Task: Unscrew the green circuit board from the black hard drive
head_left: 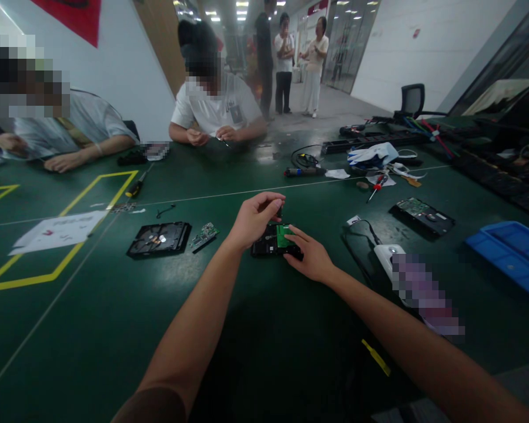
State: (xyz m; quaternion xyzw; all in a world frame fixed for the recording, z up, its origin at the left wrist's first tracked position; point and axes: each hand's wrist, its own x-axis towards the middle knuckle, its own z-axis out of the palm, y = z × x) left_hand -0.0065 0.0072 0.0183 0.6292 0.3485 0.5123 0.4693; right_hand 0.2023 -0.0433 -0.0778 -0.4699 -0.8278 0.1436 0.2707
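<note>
A: Start at your fingertips. What step are you on?

B: Judged from posture: close handwork on the drive point(263, 249), which lies flat on the table point(229, 341) straight ahead of you. Your left hand point(256, 222) is over its far edge, your right hand point(312, 255) at its right end.

A: And what does the next move call for?

B: My estimate: a firm right hand so the drive can't skid, and a straight, light left.

A: Finger state?

B: Left: thumb and forefinger drawn together, pinching a small dark piece point(281, 210) above the drive. Too small to identify; whether its lower end touches, you can't say from here. Right: fingers loosely spread, gripping nothing, tips against the green patch point(284, 235), thumb by the near edge.

A: Outward from there?

B: To your left, just beside the forearm, a loose board point(204, 236); past it, a left drive point(157, 239). To your right, a white device point(388, 257) with a cable, then a right drive point(425, 218) and a blue tray point(506, 249). Beyond the drive, a red screwdriver point(378, 187) lies well apart from your hands. Across the table, a co-worker point(220, 106) handles something thin.
</note>
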